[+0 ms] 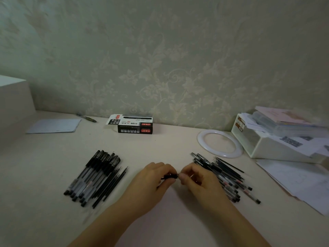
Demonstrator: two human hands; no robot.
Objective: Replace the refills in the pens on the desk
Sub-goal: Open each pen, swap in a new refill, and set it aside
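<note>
My left hand (154,177) and my right hand (194,177) meet at the middle of the desk, both closed on one black pen (170,176) held level between them. Only a short dark part of the pen shows between the fingers. A pile of black capped pens (92,175) lies to the left, with several thin dark refills (114,184) along its right side. A second pile of pens (226,179) lies to the right, with loose refills (229,164) at its far edge.
Two stacked black-and-white pen boxes (135,124) stand at the back by the wall. A white ring (219,143), a white organizer (267,139) and loose papers (299,180) fill the right side. A notepad (55,126) and a single pen (86,117) lie at the back left.
</note>
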